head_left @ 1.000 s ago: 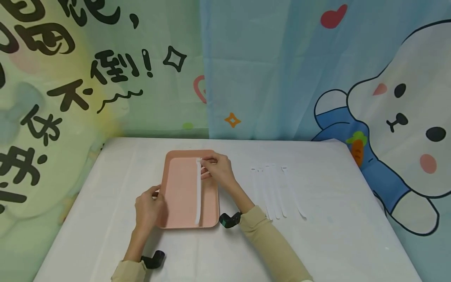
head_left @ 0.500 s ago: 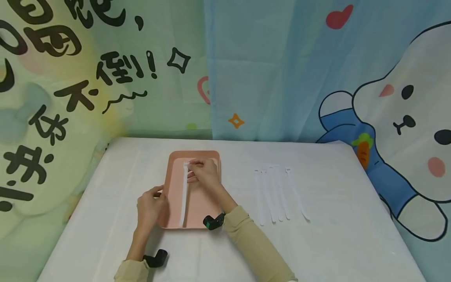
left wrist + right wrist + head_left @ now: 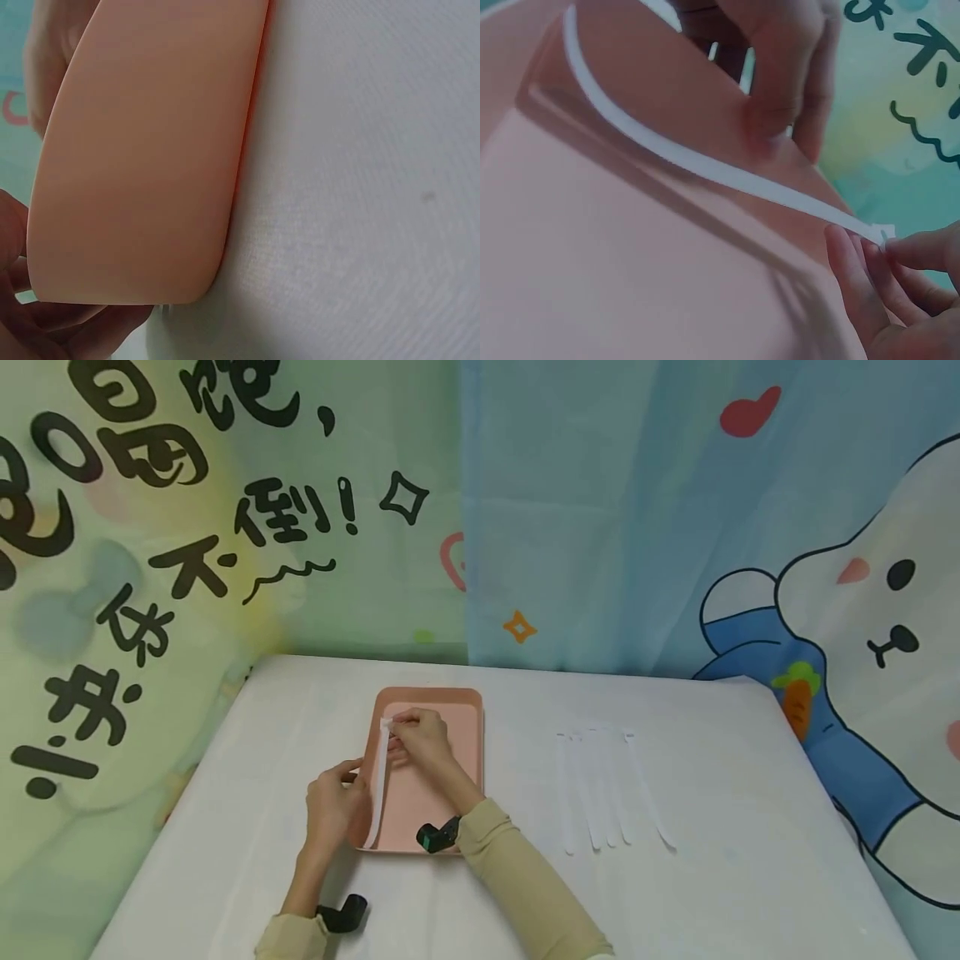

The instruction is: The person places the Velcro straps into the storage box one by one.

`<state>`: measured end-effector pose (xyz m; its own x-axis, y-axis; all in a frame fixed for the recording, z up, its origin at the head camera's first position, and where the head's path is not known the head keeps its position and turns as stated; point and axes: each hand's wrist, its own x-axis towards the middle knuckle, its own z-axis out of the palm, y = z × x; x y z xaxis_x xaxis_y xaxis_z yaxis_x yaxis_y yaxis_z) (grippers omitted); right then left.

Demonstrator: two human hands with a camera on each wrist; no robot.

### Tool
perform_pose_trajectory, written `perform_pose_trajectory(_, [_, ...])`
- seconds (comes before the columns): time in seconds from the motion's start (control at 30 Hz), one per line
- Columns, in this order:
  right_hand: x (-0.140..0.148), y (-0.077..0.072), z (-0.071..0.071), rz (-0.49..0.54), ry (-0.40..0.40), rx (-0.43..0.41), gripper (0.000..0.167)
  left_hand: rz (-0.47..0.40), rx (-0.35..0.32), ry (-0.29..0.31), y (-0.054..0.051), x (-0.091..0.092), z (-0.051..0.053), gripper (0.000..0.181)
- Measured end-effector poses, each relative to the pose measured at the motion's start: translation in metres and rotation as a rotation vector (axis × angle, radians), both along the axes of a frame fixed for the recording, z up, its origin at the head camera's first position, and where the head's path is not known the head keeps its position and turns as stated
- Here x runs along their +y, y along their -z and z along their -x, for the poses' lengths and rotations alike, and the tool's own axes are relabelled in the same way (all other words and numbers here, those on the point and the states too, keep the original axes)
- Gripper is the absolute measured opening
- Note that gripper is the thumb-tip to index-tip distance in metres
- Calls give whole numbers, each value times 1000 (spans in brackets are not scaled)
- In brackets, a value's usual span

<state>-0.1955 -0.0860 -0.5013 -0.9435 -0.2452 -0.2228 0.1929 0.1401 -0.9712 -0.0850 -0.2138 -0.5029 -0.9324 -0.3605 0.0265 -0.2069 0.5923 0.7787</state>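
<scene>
A pink rectangular tray (image 3: pixel 467 697) lies on the white table. My left hand (image 3: pixel 335 803) grips its left wall; in the right wrist view, that hand's thumb (image 3: pixel 771 124) lies inside the rim and other fingers are outside. With fingertips and thumb, my right hand (image 3: pixel 424 742) pinches the headed end of a white cable tie (image 3: pixel 378 789) over the tray's far left part. The tie (image 3: pixel 705 171) bows along the inner left wall, its other end towards the near left corner. In the left wrist view, the tray's outer wall (image 3: pixel 142 150) hides most of the inside.
To the tray's right, several more white cable ties (image 3: pixel 617 793) lie roughly side by side on the white table (image 3: pixel 750 860), hard to make out against it. A printed cloth backdrop (image 3: pixel 570 527) hangs behind the far table edge.
My right hand has carried the cable tie leftwards across the tray, from right of its middle to the left wall. My left hand keeps its hold on the tray. The head view has shifted slightly.
</scene>
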Motion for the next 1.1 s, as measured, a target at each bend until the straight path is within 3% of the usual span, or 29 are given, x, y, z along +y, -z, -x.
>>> perform_pose_trajectory(0.1, [-8,4,0,-28,14,-3,17,12,16,3,1,-1,0,32])
perform_pose_trajectory(0.4, [-12,11,-3,26,0,-49,14,50,24,-23,2,2,-2,31])
perform_pose_trajectory(0.7, [-9,15,1,-57,-73,37,17,59,24,-25,5,2,2,31])
perform_pose_trajectory(0.9, [1,15,2,-67,-63,88,19,55,17,-17,3,3,1,32])
perform_pose_trajectory(1.1, [15,2,2,-42,-69,122,19,51,26,-30,3,1,-1,32])
